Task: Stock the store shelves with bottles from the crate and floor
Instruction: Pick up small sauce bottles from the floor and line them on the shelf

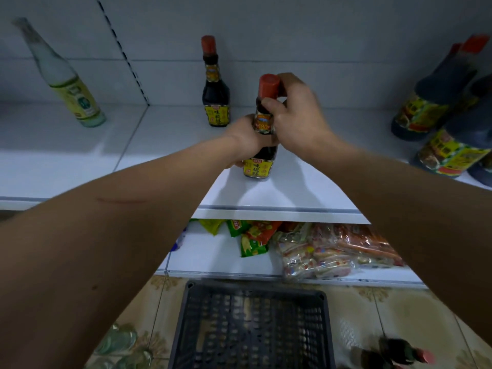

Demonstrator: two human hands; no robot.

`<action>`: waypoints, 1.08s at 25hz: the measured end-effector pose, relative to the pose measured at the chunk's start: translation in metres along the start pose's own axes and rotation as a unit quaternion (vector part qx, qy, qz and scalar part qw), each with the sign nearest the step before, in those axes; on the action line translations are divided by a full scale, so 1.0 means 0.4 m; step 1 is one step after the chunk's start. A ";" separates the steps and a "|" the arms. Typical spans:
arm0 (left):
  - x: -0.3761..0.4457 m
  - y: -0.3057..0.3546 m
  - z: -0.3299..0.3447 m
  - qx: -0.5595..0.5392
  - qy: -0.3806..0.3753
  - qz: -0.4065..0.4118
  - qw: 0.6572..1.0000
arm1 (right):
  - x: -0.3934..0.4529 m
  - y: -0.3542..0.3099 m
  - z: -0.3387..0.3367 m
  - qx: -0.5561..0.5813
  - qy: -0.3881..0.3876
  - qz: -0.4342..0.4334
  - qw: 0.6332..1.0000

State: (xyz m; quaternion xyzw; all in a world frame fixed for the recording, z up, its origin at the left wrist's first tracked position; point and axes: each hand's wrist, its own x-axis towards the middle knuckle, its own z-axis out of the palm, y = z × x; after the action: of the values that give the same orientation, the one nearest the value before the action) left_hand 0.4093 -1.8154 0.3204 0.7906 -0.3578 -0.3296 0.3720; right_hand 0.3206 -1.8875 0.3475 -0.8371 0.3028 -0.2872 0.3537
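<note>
A dark sauce bottle (259,166) with a red cap and yellow label stands near the front of the white shelf (279,209). My left hand (243,141) wraps its body from the left. My right hand (298,113) grips its neck just under the cap. A matching sauce bottle (216,83) stands further back on the shelf. The dark plastic crate (253,326) sits on the floor below me and looks empty. Dark bottles (394,354) lie on the floor at its right, and clear bottles (119,342) lie at its left.
A tall clear bottle with a yellow-green label (64,75) stands on the shelf at the left. Several large dark bottles (442,110) crowd the shelf's right end. Snack packets (314,249) fill the lower shelf. The floor is patterned tile.
</note>
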 end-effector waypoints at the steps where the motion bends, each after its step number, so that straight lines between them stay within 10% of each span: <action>1: 0.010 -0.006 -0.008 0.002 0.011 -0.004 1.000 | 0.013 -0.003 0.013 -0.001 -0.003 -0.001 1.000; 27: 0.145 -0.139 -0.235 0.003 0.073 -0.076 0.994 | 0.193 -0.109 0.279 -0.022 -0.061 0.012 0.998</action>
State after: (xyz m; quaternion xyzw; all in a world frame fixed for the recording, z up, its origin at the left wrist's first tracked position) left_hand 0.5319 -1.8035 0.3074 0.8384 -0.2696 -0.2973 0.3689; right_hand 0.4616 -1.8708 0.3363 -0.8570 0.2969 -0.2241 0.3566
